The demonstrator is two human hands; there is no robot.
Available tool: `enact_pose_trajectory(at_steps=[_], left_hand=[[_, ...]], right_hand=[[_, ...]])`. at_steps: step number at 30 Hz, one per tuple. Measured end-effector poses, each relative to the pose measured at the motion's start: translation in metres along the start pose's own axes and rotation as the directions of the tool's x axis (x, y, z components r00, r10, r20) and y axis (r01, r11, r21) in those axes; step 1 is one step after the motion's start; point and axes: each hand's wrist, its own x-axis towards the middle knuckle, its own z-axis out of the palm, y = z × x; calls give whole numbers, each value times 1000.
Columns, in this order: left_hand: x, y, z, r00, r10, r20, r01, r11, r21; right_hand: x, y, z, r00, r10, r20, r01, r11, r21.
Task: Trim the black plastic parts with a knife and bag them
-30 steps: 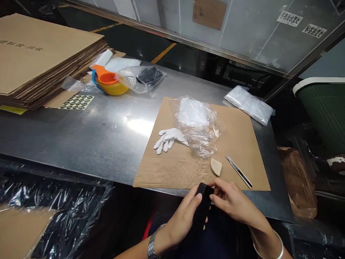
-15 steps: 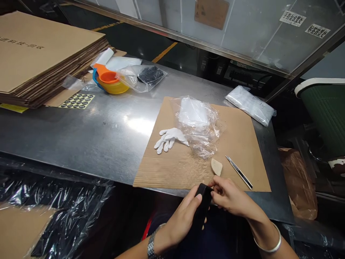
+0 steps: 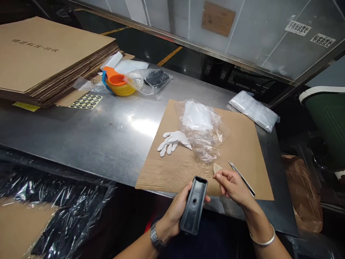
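Observation:
A long black hollow case-like part (image 3: 194, 205), with a small round hole in its inner face, is gripped in my left hand (image 3: 175, 208). Its open side is turned up towards me. My right hand (image 3: 229, 185) is apart from the part, thumb and fingers pinched; what they hold, if anything, is too small to make out. Just behind those fingertips lies a beige wedge-shaped pad (image 3: 216, 167), partly covered by the hand. A slim craft knife (image 3: 239, 175) rests on the cardboard sheet (image 3: 172, 176), partly behind my right hand.
A white glove (image 3: 174, 141) and a clear plastic bag with white contents (image 3: 198, 117) lie on the cardboard. Further off are a wrapped bundle (image 3: 254, 109), orange and yellow scoops (image 3: 120, 84), a bagged black item (image 3: 157, 78), a sticker sheet (image 3: 85, 102) and stacked cardboard (image 3: 67, 46).
My left hand has turned the black part so its hollow side shows. My right hand has moved away from it, up and to the right, near the beige pad. The view has shifted slightly.

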Motion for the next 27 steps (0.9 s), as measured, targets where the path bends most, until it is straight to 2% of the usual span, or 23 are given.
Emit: enact_pose_trajectory(at_steps=[1, 2, 5, 7, 9, 11, 14, 19, 23, 27], left_hand=[[6, -2, -3, 992, 100, -76, -90, 988, 127], [13, -4, -5, 960, 243, -139, -201, 944, 263], [33, -6, -10, 834, 514, -200, -385, 803, 455], [44, -4, -11, 766, 610, -203, -436, 725, 533], [53, -1, -10, 704, 682, -198, -454, 646, 614], [60, 1, -10, 652, 736, -180, -460, 573, 679], [66, 3, -12, 585, 796, -155, -461, 483, 745], [66, 6, -21, 528, 831, -173, -449, 446, 774], [64, 17, -21, 505, 844, -179, -480, 448, 754], [63, 40, -9, 494, 864, -101, -560, 405, 723]], right_hand=[[4, 0, -2, 998, -34, -58, 32, 999, -32], [10, 1, -4, 990, -73, -120, 65, 995, -71], [34, -3, -13, 929, -219, -298, 156, 963, -219], [56, -9, -19, 875, -316, -367, 193, 923, -333], [80, -15, -24, 839, -388, -381, 203, 874, -441], [104, -20, -26, 832, -421, -361, 187, 825, -533], [133, -22, -26, 847, -417, -331, 126, 761, -636], [148, -16, -25, 855, -407, -321, 71, 705, -706], [138, -13, -35, 848, -435, -302, 124, 717, -685], [123, -13, -44, 826, -468, -313, 212, 773, -598]])
